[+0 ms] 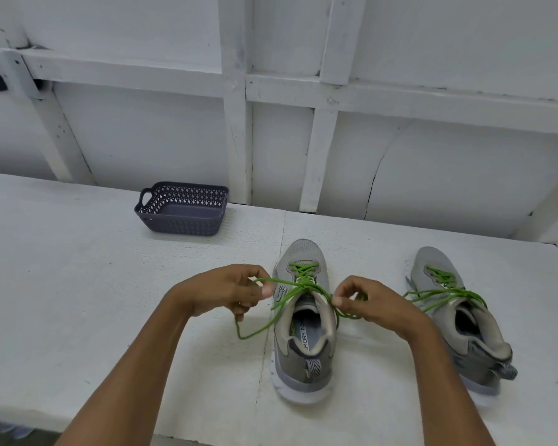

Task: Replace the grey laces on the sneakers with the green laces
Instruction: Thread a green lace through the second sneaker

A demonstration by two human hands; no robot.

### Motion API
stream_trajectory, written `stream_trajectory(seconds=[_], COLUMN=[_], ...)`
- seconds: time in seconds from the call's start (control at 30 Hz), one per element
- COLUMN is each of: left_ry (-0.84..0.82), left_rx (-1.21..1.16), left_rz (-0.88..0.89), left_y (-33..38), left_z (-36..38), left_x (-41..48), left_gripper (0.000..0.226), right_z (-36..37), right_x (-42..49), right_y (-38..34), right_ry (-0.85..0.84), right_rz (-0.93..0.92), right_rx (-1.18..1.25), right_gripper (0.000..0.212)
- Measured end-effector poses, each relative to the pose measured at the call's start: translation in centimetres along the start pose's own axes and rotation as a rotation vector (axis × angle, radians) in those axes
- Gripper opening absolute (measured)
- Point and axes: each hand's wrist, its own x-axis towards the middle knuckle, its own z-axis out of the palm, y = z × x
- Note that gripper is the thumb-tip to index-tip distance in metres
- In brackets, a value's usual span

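Two grey sneakers stand on the white table, toes pointing away from me. The near sneaker (pixel 303 329) in the middle carries a green lace (pixel 303 278) crossed through its eyelets. My left hand (pixel 226 289) pinches one loop of that lace to the left of the shoe. My right hand (pixel 364 300) pinches the other loop on the shoe's right side. A loose lace end (pixel 255 331) trails down to the table at the left. The second sneaker (pixel 461 320) at the right is laced in green too, with a bow (pixel 445 292) lying across it. No grey laces are visible.
A dark grey plastic basket (pixel 181 220) with nothing visible in it sits at the back left of the table (pixel 78 284), near the white panelled wall (pixel 271 140). The table's front edge runs along the bottom left.
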Motion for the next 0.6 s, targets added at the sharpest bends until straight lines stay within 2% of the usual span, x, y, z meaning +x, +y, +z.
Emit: stream_trajectory(seconds=[0.07,0.13,0.23,0.3,0.4,0.47,0.6], left_ry=[-0.076,-0.111,-0.124,-0.077,0.176,0.297,0.353], left_rx=[0.120,0.199,0.282,0.262,0.036,-0.176,-0.782], left_rz=[-0.035,-0.035,-0.033,0.013,0.127,0.197,0.320], left_y=[0.1,0.4,0.8,0.8,0.6,0.4,0.8], left_z=[-0.1,-0.4,-0.9,-1.2,-1.1,-0.3,2.4], left_x=[-0.2,-0.5,-0.9,-1.0,-0.4,0.7,2.9], left_gripper=[0.048,0.042,0.031,0.037,0.050,0.057,0.039], right_z=[-0.5,-1.0,-1.6,-1.4,-0.3,0.5,1.3], right_x=[-0.4,-0.6,-0.8,-0.6,0.0,0.5,1.3], right_y=[0.3,0.6,0.9,0.5,-1.2,-2.2,-3.4], right_ry=[-0.081,-0.109,-0.042,0.017,0.137,0.213,0.222], right_rz=[0.022,0.018,-0.002,-0.026,-0.022,0.008,0.000], right_rx=[0.005,0.007,0.093,0.300,0.640,0.782,1.207], right_gripper=[0.029,0.028,0.040,0.051,0.054,0.055,0.044])
